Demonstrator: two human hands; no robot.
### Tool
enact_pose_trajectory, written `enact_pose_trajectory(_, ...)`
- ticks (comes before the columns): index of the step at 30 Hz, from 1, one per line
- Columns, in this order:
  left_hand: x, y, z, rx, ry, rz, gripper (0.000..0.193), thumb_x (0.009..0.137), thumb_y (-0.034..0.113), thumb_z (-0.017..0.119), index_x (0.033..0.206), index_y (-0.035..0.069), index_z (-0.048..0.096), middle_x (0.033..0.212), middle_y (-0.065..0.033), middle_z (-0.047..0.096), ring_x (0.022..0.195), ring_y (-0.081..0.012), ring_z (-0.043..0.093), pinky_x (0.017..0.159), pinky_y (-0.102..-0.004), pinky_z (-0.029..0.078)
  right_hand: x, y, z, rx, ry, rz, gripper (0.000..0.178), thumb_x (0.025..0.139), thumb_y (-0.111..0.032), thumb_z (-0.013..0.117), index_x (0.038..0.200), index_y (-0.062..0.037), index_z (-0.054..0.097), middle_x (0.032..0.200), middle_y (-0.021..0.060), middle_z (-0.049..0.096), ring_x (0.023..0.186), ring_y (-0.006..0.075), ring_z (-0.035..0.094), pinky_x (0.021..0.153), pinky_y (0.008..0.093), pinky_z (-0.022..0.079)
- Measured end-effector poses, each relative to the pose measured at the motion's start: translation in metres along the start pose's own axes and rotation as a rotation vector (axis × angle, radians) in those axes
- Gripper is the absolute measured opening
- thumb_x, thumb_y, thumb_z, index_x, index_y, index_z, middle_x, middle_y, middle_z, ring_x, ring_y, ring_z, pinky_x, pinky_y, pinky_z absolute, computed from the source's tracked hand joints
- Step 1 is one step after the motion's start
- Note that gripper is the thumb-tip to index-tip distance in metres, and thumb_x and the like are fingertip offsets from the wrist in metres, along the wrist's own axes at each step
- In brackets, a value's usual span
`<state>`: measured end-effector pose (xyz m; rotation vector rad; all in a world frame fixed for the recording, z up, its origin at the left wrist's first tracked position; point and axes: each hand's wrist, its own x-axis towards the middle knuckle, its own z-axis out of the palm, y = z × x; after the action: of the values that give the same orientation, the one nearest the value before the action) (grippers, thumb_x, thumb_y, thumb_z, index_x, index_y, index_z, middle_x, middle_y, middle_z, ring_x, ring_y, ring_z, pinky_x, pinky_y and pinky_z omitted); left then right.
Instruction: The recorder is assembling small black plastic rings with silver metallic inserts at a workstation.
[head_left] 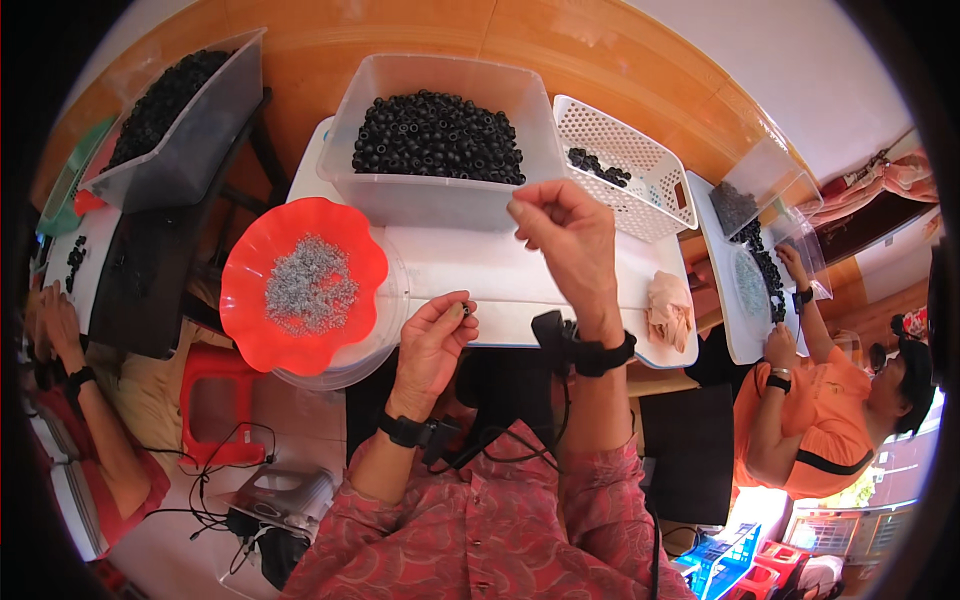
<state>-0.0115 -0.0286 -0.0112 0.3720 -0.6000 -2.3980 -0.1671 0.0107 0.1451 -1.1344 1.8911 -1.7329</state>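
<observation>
Black-banded at both wrists [405, 430], pinches dark part [466, 310] in left hand [428, 345]; holds right hand [572, 240] near translucent bin [420, 203], grip unclear.

One left hand [424, 352] with one black piece [466, 310], one right hand [580, 243]. At their wrists, two black wristbands [603, 356]. Straight beyond, one translucent bin [450, 207]; farther right, one white basket [628, 138]. To their left, one wavy red bowl [241, 272]; to their right, one crumpled beige cloth [669, 312].
</observation>
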Motion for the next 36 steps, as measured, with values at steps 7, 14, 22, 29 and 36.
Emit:
enact_pose_trajectory(7,0.003,-0.003,-0.002,0.015,-0.003,-0.005,0.023,0.094,0.006,0.06,0.116,-0.001,0.062,0.104,-0.0091,0.065,0.086,-0.0146,0.064,0.078,-0.027,0.055,0.097,-0.014,0.02,-0.352,-0.027,-0.245,0.018,0.078,-0.011,0.066,0.09,0.0018,0.069,0.072,0.0132,0.068,0.068,0.0215,0.066,0.063,0.0314,0.052)
enact_pose_trajectory(14,0.004,-0.004,-0.001,0.035,-0.011,-0.003,0.022,0.095,0.009,0.059,0.115,-0.001,0.062,0.105,-0.008,0.064,0.088,-0.0145,0.064,0.079,-0.0276,0.055,0.156,0.023,0.054,-1.057,-0.381,-0.269,0.033,0.081,-0.021,0.069,0.105,0.0006,0.067,0.1,0.019,0.067,0.091,0.0365,0.064,0.083,0.0395,0.053)
enact_pose_trajectory(22,0.002,-0.002,-0.004,0.04,0.002,-0.015,0.023,0.095,0.007,0.058,0.117,-0.002,0.061,0.105,-0.0095,0.064,0.089,-0.0152,0.064,0.08,-0.0279,0.055,0.155,0.032,0.068,-1.313,-0.796,-0.208,0.048,0.081,-0.039,0.071,0.11,-0.001,0.064,0.12,0.0162,0.062,0.109,0.0348,0.061,0.09,0.0467,0.051)
enact_pose_trajectory(29,0.003,0.0,0.0,0.034,0.013,-0.043,0.022,0.095,0.007,0.058,0.115,-0.001,0.061,0.105,-0.0091,0.064,0.088,-0.0153,0.064,0.08,-0.0289,0.055,0.198,-0.019,0.063,-1.527,-0.92,-0.257,0.068,0.08,-0.044,0.068,0.131,-0.002,0.054,0.124,0.0207,0.061,0.116,0.0334,0.057,0.097,0.0396,0.046)
enact_pose_trajectory(36,0.003,-0.003,-0.003,0.044,0.023,-0.045,0.021,0.095,0.006,0.059,0.114,-0.002,0.061,0.102,-0.0096,0.065,0.086,-0.016,0.065,0.078,-0.0303,0.056,0.199,0.024,0.097,-1.497,-0.895,-0.262,0.081,0.08,-0.053,0.067,0.144,-0.0119,0.04,0.136,0.0189,0.049,0.124,0.0352,0.05,0.101,0.0443,0.044)
